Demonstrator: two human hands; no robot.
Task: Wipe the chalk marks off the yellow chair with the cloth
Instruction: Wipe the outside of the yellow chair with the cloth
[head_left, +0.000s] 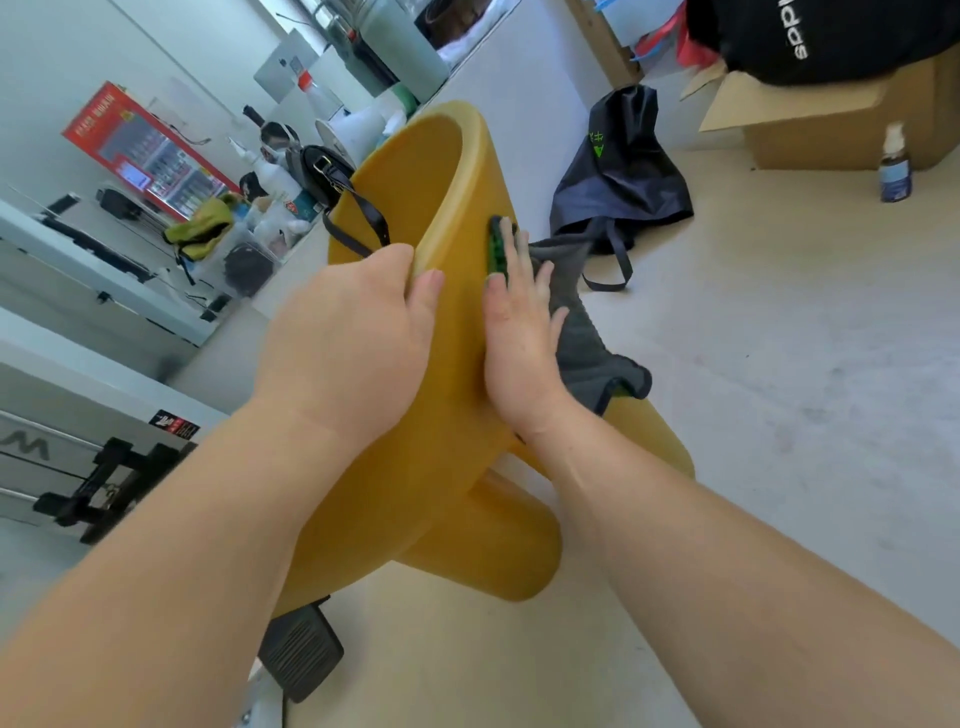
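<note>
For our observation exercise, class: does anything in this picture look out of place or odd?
A green smear mars the yellow chair beside the fingers of the right hand, which presses the cloth. A black strap hangs over its rim.
</note>
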